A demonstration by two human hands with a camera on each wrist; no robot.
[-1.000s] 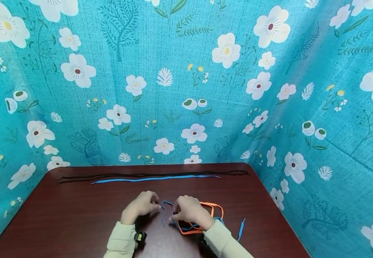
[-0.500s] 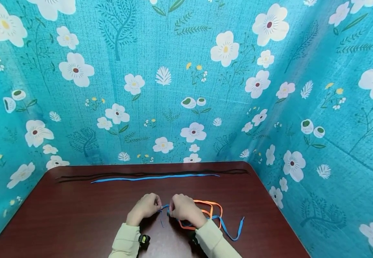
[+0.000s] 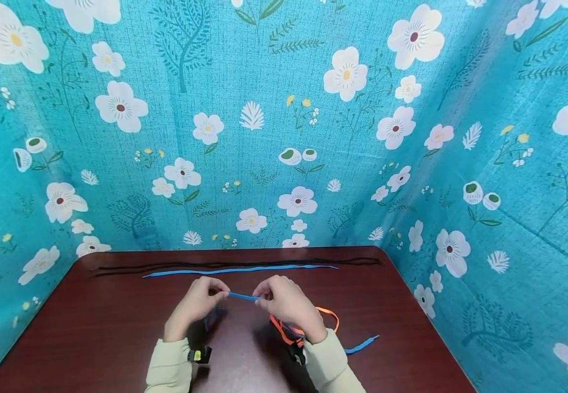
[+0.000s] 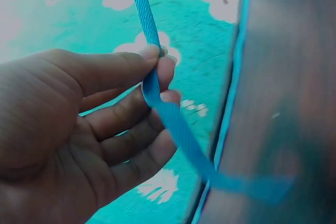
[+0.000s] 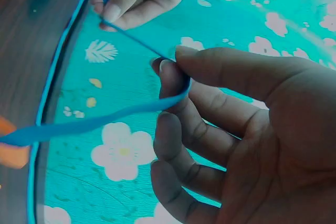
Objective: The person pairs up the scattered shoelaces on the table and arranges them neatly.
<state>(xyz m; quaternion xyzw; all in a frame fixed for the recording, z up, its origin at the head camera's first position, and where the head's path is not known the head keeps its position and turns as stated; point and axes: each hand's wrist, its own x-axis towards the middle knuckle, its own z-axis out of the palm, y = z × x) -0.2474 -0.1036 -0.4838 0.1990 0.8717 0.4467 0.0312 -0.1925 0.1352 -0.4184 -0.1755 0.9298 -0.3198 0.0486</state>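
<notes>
A flat blue shoelace (image 3: 242, 297) stretches nearly straight between both hands above the table. My left hand (image 3: 201, 299) pinches it between thumb and index finger; in the left wrist view a free length of the shoelace (image 4: 184, 135) hangs past the fingers. My right hand (image 3: 286, 300) pinches the same lace a short way off, as the right wrist view shows, and the lace (image 5: 94, 123) runs on below the index finger. An orange shoelace (image 3: 330, 312) lies in loose loops beneath the right hand and wrist, partly hidden by them. A blue lace end (image 3: 364, 344) rests right of the right sleeve.
Along the far side of the dark red-brown table (image 3: 117, 327) lie another blue shoelace (image 3: 244, 270) and dark laces (image 3: 357, 261), stretched out lengthwise. A blue flowered cloth (image 3: 264, 136) hangs behind the table and at its sides.
Both hands have taken hold of the blue lace, lifted it off the table and moved apart, drawing it taut between them. The orange loops have shifted slightly.
</notes>
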